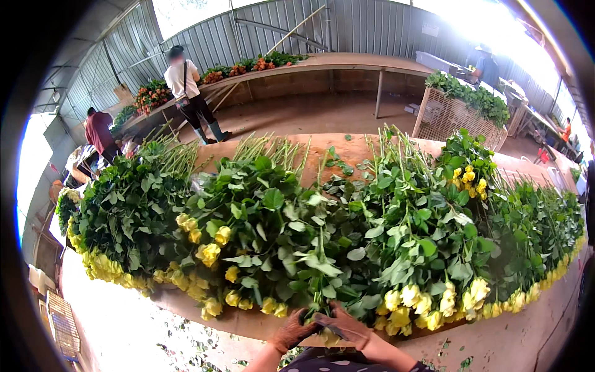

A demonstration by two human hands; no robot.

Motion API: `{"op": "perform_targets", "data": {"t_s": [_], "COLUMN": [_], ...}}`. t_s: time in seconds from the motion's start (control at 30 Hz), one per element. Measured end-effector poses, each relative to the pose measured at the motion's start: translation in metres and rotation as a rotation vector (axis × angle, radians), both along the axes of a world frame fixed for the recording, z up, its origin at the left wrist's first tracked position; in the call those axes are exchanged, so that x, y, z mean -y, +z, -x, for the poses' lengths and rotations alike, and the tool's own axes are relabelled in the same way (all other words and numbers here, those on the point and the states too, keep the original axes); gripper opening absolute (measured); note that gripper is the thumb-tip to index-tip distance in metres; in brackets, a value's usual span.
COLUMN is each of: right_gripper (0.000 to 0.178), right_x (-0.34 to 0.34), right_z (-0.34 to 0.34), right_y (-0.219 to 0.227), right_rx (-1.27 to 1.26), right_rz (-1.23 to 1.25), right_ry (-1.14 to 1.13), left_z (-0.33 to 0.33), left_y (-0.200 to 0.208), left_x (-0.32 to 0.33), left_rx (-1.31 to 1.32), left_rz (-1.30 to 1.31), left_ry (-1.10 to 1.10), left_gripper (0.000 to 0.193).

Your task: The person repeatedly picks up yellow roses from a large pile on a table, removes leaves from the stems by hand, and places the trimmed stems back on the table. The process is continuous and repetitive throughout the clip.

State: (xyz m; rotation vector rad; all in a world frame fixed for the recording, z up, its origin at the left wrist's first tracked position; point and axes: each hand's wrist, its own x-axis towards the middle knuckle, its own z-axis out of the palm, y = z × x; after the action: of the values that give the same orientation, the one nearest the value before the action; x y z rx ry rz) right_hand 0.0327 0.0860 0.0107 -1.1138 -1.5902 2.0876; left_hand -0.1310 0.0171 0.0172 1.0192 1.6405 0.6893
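Observation:
At the near edge of the table, my gloved left hand and gloved right hand meet with fingers closed around the leafy upper stem of a yellow rose. Its pale bloom hangs just below my fingers, partly covered by them. The stem runs away from me across the table among the other foliage. To the left of my hands lie loose yellow roses, blooms toward me. On the right, a row of yellow roses rests with heads at the edge.
Leafy stems pile up across the wooden table. A small yellow rose bunch lies at far right. Behind stand a wooden crate of greenery and a long bench with orange flowers. Several people work farther off; leaf scraps litter the floor.

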Motion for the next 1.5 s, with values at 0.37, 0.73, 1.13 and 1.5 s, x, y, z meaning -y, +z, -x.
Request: {"op": "perform_targets", "data": {"t_s": [0.37, 0.73, 1.13, 1.5], "right_gripper": [0.029, 0.032, 0.045, 0.014], "right_x": [0.035, -0.122, -0.005, -0.158], "right_z": [0.024, 0.039, 0.02, 0.029], "right_y": [-0.036, 0.103, -0.028, 0.122], "right_rx": [-0.076, -0.976, -0.386, -0.556], "right_rz": [-0.084, 0.818, 0.439, 0.324], "right_ry": [-0.151, -0.291, -0.262, -0.381], "left_z": [0.072, 0.048, 0.151, 0.044], "left_y": [-0.039, -0.036, -0.002, 0.003], "left_x": [0.05, 0.034, 0.004, 0.011], "left_rx": [0.501, -0.605, -0.531, 0.76], "left_rz": [0.012, -0.059, -0.184, -0.009], "left_ry": [-0.094, -0.439, -0.007, 0.226], "left_gripper": [0.039, 0.055, 0.061, 0.036]}}
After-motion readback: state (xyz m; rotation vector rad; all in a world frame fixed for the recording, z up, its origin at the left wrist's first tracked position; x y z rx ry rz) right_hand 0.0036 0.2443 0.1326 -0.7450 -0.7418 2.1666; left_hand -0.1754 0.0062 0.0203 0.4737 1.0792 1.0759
